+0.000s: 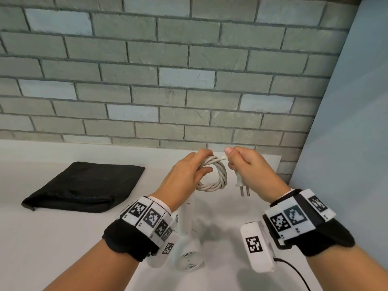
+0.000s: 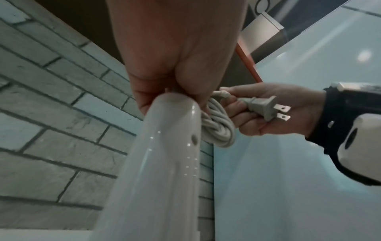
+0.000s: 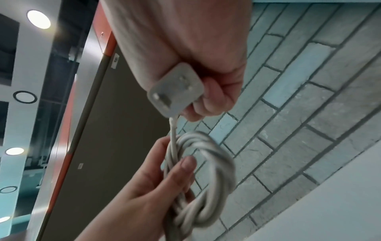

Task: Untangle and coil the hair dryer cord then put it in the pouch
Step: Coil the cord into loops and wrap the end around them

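Observation:
The white cord (image 1: 218,175) is wound into a small coil held above the white table. My left hand (image 1: 189,171) grips the coil's left side, thumb across the loops (image 3: 198,176). My right hand (image 1: 249,166) grips the plug (image 1: 240,181), prongs pointing down, and pinches the cord's last stretch. In the left wrist view the plug (image 2: 261,108) lies in the right palm beside the coil (image 2: 218,128). The white hair dryer (image 1: 186,238) hangs below my left wrist, its handle (image 2: 164,154) reaching up to my left hand. The black pouch (image 1: 84,185) lies flat on the table to the left.
A grey brick wall (image 1: 168,70) rises behind the table (image 1: 52,248). A pale blue panel (image 1: 346,122) closes the right side. A thin black cable (image 1: 294,271) runs from my right wrist camera.

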A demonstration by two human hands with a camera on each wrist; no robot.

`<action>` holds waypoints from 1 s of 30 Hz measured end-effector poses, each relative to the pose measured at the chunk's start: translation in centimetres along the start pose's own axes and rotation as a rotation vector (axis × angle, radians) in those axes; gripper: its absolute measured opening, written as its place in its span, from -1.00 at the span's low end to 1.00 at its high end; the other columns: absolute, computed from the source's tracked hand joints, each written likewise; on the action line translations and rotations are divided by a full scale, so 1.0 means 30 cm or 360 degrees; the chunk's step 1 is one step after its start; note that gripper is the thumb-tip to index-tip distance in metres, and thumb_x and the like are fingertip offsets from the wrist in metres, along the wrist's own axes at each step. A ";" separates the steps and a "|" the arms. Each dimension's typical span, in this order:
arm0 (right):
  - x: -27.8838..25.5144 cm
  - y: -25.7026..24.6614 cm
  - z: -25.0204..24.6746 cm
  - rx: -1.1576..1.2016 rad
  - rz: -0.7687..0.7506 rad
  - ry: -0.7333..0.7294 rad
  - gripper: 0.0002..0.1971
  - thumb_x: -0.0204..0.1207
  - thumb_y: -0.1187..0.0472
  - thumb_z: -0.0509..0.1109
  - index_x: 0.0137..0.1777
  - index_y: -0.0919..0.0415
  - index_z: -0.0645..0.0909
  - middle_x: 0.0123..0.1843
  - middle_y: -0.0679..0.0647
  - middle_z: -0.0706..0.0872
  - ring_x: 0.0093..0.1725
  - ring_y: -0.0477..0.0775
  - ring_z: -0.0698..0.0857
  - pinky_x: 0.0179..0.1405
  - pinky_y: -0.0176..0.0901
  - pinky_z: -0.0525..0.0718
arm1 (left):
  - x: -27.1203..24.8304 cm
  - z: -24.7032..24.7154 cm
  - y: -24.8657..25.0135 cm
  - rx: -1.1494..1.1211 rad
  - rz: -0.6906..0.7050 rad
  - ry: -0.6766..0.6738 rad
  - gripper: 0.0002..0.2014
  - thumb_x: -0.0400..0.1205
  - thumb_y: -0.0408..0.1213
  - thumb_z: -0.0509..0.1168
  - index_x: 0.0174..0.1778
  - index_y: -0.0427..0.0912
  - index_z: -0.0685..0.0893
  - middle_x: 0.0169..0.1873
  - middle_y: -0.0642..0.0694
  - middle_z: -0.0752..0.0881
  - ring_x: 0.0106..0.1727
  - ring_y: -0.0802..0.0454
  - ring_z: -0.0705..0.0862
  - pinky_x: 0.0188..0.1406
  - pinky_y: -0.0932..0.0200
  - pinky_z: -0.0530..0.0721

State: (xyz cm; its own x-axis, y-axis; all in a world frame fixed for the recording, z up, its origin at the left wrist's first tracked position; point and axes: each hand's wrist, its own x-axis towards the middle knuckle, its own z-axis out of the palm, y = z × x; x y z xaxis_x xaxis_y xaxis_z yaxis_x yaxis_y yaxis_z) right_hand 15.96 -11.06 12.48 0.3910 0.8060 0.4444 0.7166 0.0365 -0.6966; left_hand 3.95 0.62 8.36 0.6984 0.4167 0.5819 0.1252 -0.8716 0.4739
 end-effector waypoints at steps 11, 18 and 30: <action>-0.017 0.056 -0.040 -0.0329 -0.0178 -0.0460 -0.90 0.57 0.17 0.27 -0.16 0.16 0.51 -0.32 -0.03 0.64 -0.39 -0.14 0.63 -0.39 -0.49 0.47 | -0.032 -0.033 -0.034 -0.0312 -0.0142 -0.0122 -0.86 0.67 -0.16 0.12 -0.10 -0.15 0.43 -0.50 0.04 0.43 -0.50 0.18 0.37 -0.51 0.35 0.36; -0.002 0.083 0.078 0.0460 -0.0101 0.0042 -0.91 0.58 0.36 0.23 -0.01 0.30 0.56 -0.22 0.13 0.69 -0.27 -0.02 0.67 -0.30 -0.31 0.68 | -0.034 -0.019 -0.011 -0.0526 -0.0180 -0.0098 -0.72 0.67 -0.05 -0.01 -0.05 -0.20 0.43 -0.42 0.01 0.45 -0.45 0.20 0.39 -0.43 0.31 0.39; -0.018 0.026 0.151 0.1472 0.0538 -0.0240 -0.58 0.65 0.06 0.05 0.16 0.40 0.56 -0.06 0.28 0.64 -0.06 0.18 0.62 0.08 0.04 0.60 | -0.031 -0.016 -0.020 -0.0326 -0.0255 0.0083 -0.67 0.68 -0.02 -0.04 -0.06 -0.24 0.40 -0.48 -0.01 0.50 -0.47 0.08 0.45 -0.48 0.28 0.39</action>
State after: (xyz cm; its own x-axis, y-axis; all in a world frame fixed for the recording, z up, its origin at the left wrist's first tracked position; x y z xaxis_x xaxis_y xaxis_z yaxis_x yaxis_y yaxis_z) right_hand 13.70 -8.79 9.15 0.3682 0.9232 0.1101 -0.1761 0.1855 -0.9667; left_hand 2.89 0.88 7.85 0.6434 0.5623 0.5195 0.0820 -0.7253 0.6835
